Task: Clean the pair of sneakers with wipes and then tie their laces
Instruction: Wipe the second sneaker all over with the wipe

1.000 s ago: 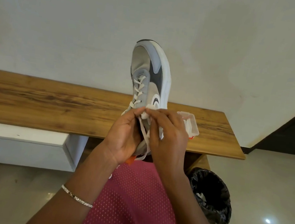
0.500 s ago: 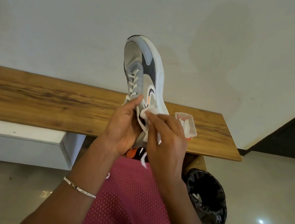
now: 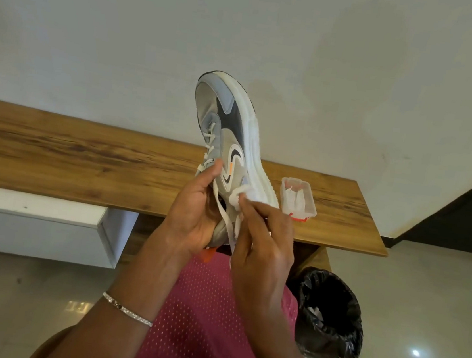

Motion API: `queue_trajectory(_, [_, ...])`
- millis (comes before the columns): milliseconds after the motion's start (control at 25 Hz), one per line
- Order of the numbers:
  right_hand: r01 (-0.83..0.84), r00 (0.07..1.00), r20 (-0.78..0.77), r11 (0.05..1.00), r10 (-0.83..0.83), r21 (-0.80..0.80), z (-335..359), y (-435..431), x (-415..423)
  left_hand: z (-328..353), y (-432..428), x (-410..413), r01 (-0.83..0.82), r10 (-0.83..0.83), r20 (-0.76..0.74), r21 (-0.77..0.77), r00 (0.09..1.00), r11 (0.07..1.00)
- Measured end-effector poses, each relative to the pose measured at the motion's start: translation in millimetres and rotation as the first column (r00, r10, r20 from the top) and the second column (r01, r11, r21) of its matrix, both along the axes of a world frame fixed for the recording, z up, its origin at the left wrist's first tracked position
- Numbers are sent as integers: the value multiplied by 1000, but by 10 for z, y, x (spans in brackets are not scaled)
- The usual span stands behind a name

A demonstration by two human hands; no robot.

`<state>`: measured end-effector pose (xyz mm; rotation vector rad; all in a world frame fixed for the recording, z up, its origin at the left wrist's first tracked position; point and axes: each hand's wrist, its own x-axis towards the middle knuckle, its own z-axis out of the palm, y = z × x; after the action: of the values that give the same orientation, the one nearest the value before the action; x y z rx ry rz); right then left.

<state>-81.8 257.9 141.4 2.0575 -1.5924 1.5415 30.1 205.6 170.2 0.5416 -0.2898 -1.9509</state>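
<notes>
A grey and white sneaker [image 3: 229, 130] is held up in front of me, toe pointing up and away, its side with the dark swoosh turned toward me. My left hand [image 3: 195, 212] grips its heel end, thumb on the tongue by the white laces [image 3: 207, 145]. My right hand [image 3: 263, 238] pinches a crumpled white wipe [image 3: 237, 198] against the sneaker's side near the white sole. Loose lace ends [image 3: 227, 225] hang down between my hands. Only one sneaker shows.
A long wooden bench top [image 3: 82, 160] runs across in front of a pale wall. A clear plastic box of wipes [image 3: 297, 199] sits on its right part. A black-lined bin [image 3: 331, 312] stands on the tiled floor at lower right. My pink clothing [image 3: 205, 323] fills the bottom.
The sneaker has rolled so its swoosh side faces me more. My right hand with the wipe slid from the lace area to the side near the sole.
</notes>
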Motion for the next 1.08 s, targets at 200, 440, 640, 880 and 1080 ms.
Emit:
queue_trajectory(200, [35, 996, 81, 999, -37, 28, 302, -472, -89, 35, 80, -77, 4, -5, -22, -38, 1000, 999])
queue_trajectory(440, [-21, 1000, 20, 1000, 21, 3, 356, -554, -177, 20, 95, -85, -8, 6, -37, -53, 999, 999])
queue_trajectory(640, [63, 997, -35, 997, -62, 36, 33, -125, -356, -68, 41, -62, -47, 47, 21, 0, 999, 999])
queue_trajectory(880, [34, 999, -7, 999, -34, 16, 169, -293, -355, -48, 69, -77, -27, 29, 76, -24, 997, 999])
queue_trajectory(1080, [11, 1000, 23, 999, -10, -42, 482, -671, -287, 23, 177, -145, 2, 2, 57, -70, 998, 998])
